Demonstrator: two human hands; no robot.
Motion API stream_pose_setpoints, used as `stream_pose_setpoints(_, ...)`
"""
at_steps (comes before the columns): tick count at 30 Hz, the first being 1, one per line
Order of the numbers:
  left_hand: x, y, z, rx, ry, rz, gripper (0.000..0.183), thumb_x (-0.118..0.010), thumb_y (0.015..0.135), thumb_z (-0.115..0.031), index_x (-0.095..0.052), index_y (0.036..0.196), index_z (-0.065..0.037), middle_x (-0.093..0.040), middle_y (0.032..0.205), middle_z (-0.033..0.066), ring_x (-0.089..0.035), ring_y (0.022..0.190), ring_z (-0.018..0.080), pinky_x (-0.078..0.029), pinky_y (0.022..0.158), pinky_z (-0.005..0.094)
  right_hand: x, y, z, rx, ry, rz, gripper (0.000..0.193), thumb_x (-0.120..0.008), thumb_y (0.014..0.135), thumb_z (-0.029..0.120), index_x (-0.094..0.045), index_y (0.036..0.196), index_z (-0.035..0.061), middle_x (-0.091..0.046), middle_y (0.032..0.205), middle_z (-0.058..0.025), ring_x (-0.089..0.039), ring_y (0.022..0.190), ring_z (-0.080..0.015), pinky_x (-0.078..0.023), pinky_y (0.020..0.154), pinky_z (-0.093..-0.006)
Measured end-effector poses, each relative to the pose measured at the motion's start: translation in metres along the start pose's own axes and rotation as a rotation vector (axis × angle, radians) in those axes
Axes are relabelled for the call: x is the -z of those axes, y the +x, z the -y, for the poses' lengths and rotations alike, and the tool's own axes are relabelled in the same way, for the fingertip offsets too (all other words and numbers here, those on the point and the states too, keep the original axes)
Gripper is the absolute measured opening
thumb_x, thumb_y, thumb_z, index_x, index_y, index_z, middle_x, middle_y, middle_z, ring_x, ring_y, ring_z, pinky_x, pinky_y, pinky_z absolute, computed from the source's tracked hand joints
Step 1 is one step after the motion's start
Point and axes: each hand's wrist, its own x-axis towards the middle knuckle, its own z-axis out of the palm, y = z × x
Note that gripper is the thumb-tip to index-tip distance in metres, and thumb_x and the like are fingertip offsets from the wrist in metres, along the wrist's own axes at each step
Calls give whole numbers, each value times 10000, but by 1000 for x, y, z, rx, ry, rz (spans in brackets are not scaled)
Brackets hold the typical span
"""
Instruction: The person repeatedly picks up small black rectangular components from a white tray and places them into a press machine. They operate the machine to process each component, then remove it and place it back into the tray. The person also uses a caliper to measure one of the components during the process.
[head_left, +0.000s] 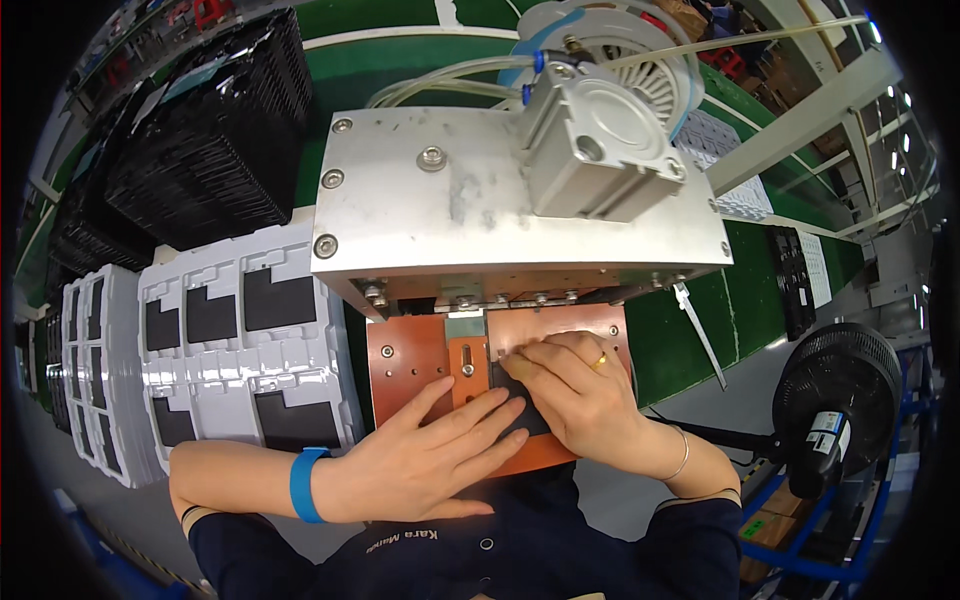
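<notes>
Dark flat piece (536, 422) on the orange fixture plate (405, 345), right of a slotted orange block (479, 380), near side of the silver machine (420, 215). Left hand (415, 465) open, fingers spread flat over block and piece. Right hand (585, 405) curled, fingertips bunched at the piece's far part; impossible to tell whether pinching it. White trays (210, 395) at left.

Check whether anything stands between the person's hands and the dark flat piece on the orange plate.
Nothing visible does. Fingertips of the left hand and right hand are at the dark piece; the slotted orange block beside it blocks neither.
</notes>
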Motion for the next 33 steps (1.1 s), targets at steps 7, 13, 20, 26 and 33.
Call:
stream_pose_setpoints(7,0,-1,-1,14,43,13,669,-564,868,-614,-550,1318,-119,-473,1441,130,-474,1310,253,-326,1049,515,-5,1,1,-75,-61,16,346,-614,741,77,-654,1081,23,-593,1144,-84,-552,1072,-265,-437,907,-382)
stream_pose_setpoints(13,0,0,0,24,50,9,659,-573,865,-608,-560,1311,-123,-480,1434,130,-473,1312,254,-330,1049,518,-5,-1,-3,-29,-42,-11,358,-634,744,78,-658,1102,81,-573,1192,-46,-511,1103,-246,-413,876,-350)
stream_pose_setpoints(20,1,0,-1,21,0,25,718,-571,874,-571,-475,1375,-66,-440,1450,170,-419,1348,270,-322,1070,510,-3,-2,-4,-97,-16,-90,350,-673,737,91,-658,1086,77,-594,1143,-58,-542,1053,-254,-436,867,-376)
stream_pose_setpoints(26,2,1,-1,35,11,49,732,-575,848,-642,-533,1358,-118,-460,1456,126,-434,1344,277,-312,1069,521,20,-33,3,-228,181,-19,424,-795,717,226,-652,1078,54,-610,1155,-98,-559,1063,-274,-463,874,-371)
stream_pose_setpoints(33,8,1,4,87,-136,61,796,-581,822,-680,-524,1369,-105,-430,1477,130,-399,1362,330,-255,1101,540,17,-32,-5,-170,185,40,403,-793,725,257,-663,1059,71,-608,1174,-83,-557,1038,-260,-454,875,-365)
